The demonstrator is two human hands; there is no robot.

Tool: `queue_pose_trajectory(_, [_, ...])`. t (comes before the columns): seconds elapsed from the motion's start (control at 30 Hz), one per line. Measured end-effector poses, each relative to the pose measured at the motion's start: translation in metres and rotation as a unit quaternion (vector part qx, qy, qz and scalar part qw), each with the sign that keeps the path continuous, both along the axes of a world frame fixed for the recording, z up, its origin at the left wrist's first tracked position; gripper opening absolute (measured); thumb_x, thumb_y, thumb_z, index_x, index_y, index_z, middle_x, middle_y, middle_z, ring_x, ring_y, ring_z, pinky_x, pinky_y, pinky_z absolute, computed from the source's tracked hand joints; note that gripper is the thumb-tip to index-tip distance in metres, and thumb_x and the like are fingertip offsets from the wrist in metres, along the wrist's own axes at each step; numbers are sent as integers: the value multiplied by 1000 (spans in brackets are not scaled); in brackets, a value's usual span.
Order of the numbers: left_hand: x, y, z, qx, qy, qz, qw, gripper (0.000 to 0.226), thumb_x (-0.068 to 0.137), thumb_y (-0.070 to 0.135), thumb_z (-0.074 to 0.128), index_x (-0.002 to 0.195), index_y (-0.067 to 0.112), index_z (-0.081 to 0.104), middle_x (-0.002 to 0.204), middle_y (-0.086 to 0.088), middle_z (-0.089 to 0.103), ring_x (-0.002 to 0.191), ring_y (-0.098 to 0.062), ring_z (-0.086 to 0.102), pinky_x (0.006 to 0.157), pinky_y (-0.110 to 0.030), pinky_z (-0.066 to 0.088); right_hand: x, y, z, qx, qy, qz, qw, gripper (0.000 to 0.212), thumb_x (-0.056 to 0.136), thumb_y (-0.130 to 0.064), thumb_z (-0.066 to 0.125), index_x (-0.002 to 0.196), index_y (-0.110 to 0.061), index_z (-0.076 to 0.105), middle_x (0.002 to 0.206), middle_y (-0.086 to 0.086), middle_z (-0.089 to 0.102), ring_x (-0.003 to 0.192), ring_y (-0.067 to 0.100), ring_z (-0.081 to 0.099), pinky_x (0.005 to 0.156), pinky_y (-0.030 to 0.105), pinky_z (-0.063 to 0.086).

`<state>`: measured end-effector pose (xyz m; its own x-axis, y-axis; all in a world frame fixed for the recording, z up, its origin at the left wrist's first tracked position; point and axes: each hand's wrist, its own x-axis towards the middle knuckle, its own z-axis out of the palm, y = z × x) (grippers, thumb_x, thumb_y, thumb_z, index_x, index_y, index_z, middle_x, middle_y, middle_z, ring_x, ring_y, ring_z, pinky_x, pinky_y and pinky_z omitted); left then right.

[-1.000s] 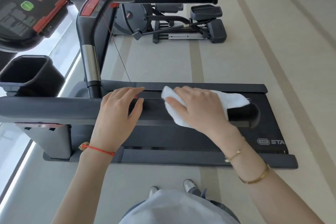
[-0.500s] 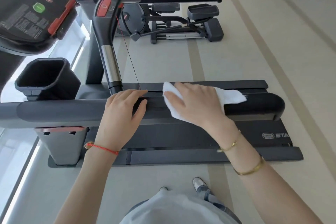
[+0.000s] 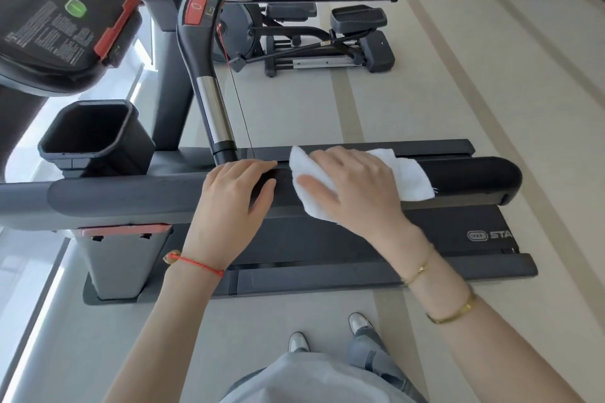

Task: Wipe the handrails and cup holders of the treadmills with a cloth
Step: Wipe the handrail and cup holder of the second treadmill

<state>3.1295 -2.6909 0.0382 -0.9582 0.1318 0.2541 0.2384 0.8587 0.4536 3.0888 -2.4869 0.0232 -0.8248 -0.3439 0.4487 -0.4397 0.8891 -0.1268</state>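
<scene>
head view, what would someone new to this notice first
First the white cloth, pressed by the right hand onto the near black handrail across the middle of the view. The left hand rests on the same rail just beside it. Up left, the console's green button and the open black cup holder below it stand out.

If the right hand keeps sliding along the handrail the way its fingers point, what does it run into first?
Most likely the left hand, which rests on the same handrail just beyond the edge of the white cloth under the right hand. A small gap of bare rail separates them.
</scene>
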Motion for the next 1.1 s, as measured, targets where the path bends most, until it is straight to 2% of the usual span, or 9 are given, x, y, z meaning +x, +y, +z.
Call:
queue_pose_trajectory(0.2, [-1,-1,-2,4,4,-4,1000,27,98,18,56,122,15,66,120,2,67,113,-21,59,106,-45,39,-3,26,-11,-54,98,-24,993,41,96,-50,49,79,-16,64,66,-2,58,61,20,52,61,30,40])
queue_pose_trajectory(0.33, [-3,-1,-3,4,2,-4,1000,26,98,20,55,122,16,65,119,3,66,113,-21,59,106,-44,39,-11,55,-2,-53,112,-133,983,43,94,-45,49,59,-21,43,53,-6,37,49,19,41,56,26,21])
queue_pose_trajectory(0.4, [-2,0,-4,6,7,-1,1000,26,98,20,55,121,16,65,118,4,66,113,-21,59,107,-43,38,-15,45,0,-35,86,-143,985,42,90,-45,49,57,-22,40,48,-4,42,45,22,43,52,27,21])
queue_pose_trajectory(0.57, [-1,3,-5,8,10,11,1000,25,96,17,57,120,13,66,116,1,68,109,-23,60,106,-42,38,-12,-13,-6,-28,87,-34,995,39,88,-53,50,65,-21,52,56,-4,54,51,18,49,51,26,24])
queue_pose_trajectory(0.7, [1,4,-3,22,15,16,1000,28,96,15,56,122,10,65,119,-1,66,112,-23,58,106,-39,40,-14,-2,-13,-20,120,34,992,45,96,-57,42,84,-20,65,67,-5,58,59,18,54,53,28,38])
queue_pose_trajectory(0.93, [14,-32,3,36,62,90,993,30,96,13,57,125,11,63,126,-1,63,122,-21,54,105,-46,43,-15,-12,-20,7,208,22,978,37,98,-49,47,89,-19,67,74,-7,62,62,15,57,59,25,41])
queue_pose_trajectory(1.1, [22,-90,-4,26,80,135,987,31,95,13,57,126,13,63,124,-2,64,120,-24,55,102,-52,44,-11,-58,-23,30,211,30,976,40,100,-50,43,92,-18,66,80,-7,63,65,15,58,61,25,42])
